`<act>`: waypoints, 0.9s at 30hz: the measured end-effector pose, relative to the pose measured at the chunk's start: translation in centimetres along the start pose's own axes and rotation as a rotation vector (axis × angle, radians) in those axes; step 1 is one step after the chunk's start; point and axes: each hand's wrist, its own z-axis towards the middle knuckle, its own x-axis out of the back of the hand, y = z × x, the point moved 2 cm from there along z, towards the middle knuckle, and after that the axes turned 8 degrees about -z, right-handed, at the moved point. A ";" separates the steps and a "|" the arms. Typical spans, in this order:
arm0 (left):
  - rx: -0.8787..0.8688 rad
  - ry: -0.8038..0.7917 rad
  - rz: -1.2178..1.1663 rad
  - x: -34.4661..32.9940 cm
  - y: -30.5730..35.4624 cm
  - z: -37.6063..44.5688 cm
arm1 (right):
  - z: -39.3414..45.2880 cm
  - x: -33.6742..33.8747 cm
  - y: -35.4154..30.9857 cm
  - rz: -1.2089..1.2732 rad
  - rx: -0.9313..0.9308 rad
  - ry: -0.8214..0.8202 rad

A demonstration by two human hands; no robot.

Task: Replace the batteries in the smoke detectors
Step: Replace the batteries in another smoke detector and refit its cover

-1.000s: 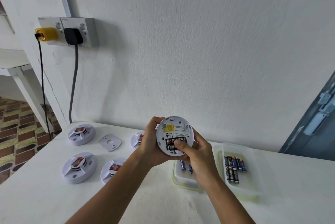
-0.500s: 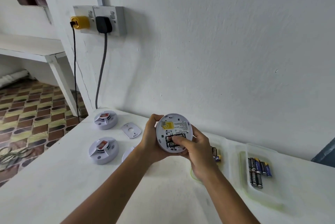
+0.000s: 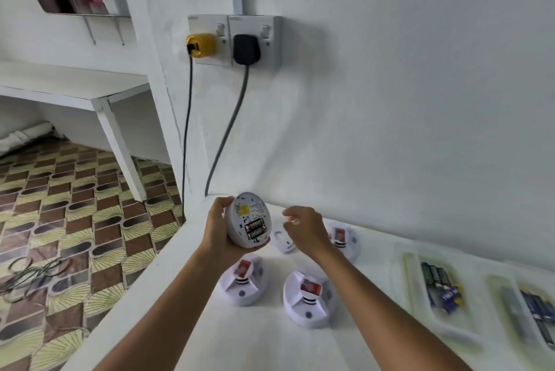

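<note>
My left hand grips a round white smoke detector, held above the table's left edge with its back toward me. Two black batteries sit side by side in its open compartment. My right hand hovers just right of it with loosely curled fingers and holds nothing. Below it a white cover plate lies on the white table. Three more detectors stand face up on the table: one at the front left, one at the front middle, one behind my right hand.
Two clear trays hold several batteries at the right: one nearer the detectors, one at the frame's edge. Wall sockets with a yellow plug and a black plug hang above, their cables running down. The table's left edge drops to a patterned floor.
My right hand has let go of the detector's battery compartment and moved off to the right. The view has swung left, shifting the trays and detectors rightward.
</note>
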 end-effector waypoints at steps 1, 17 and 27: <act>-0.006 0.012 0.006 0.7 0.8 0.3 | 0.7 -0.9 0.0 -0.095 0.024 -0.062; 0.063 -0.021 0.021 6.7 6.6 2.1 | 2.5 -6.7 -5.2 0.101 -0.028 0.026; 0.073 -0.117 0.021 4.2 5.4 1.7 | -0.3 -4.7 -10.0 0.117 0.198 -0.059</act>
